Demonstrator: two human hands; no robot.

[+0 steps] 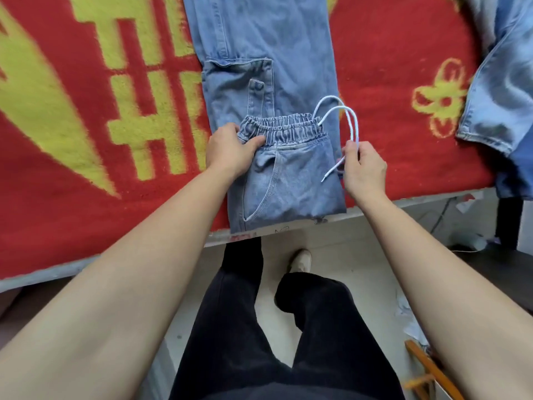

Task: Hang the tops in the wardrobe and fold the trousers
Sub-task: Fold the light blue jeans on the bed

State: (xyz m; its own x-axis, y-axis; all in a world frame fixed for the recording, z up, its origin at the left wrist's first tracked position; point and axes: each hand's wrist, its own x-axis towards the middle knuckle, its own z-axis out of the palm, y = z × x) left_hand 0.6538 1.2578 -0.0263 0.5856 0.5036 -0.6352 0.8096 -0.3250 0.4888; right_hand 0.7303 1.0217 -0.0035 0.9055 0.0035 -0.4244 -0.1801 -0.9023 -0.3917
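Denim trousers (288,180) lie on the red blanket (86,168), waist end folded over the legs.
Our left hand (230,151) grips the elastic waistband (288,128); our right hand (363,166) pinches the white drawstring (340,109) just beside it. Another denim garment (501,96) lies well apart.

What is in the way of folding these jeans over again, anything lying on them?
Only the white drawstring, looping out past the waistband on the right; the right hand pinches it, the left hand grips the waistband. Nothing else lies on the jeans ahead, and the other denim garment lies apart at the right.
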